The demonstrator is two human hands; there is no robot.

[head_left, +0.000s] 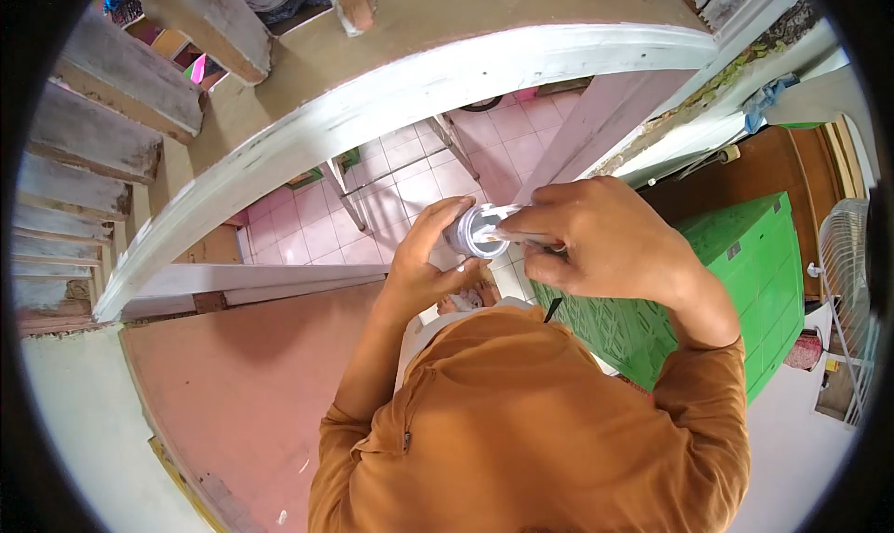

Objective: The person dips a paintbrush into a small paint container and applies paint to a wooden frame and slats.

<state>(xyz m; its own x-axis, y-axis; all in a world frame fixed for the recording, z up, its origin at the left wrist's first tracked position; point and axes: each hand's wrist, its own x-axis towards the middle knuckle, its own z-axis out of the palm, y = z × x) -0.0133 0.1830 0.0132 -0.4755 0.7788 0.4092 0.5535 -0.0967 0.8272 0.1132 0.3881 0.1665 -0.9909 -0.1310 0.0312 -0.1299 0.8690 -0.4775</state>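
Hands counted: two. The left hand (pixel 430 246) is curled around one small container (pixel 462 236); the right hand (pixel 596 235) pinches one tool (pixel 494 234), type unclear, at its mouth. The container is round, open-topped and greyish, with white smears at rim and interior, held before the torso above the tiled floor (pixel 414 195). Also noted: one green crate (pixel 765 296), one fan (pixel 847 296), one curved white beam (pixel 391 95).

The person's left hand (pixel 424 261) wraps a small clear cup (pixel 461 235); the right hand (pixel 615 240) pinches a white-smeared tool (pixel 489 232), partly hidden by the fingers, at its mouth. Ahead curves a white-painted beam (pixel 419 79) above pink floor tiles (pixel 321 240); rightward stand a green plastic box (pixel 759 263) and a caged fan (pixel 843 291).
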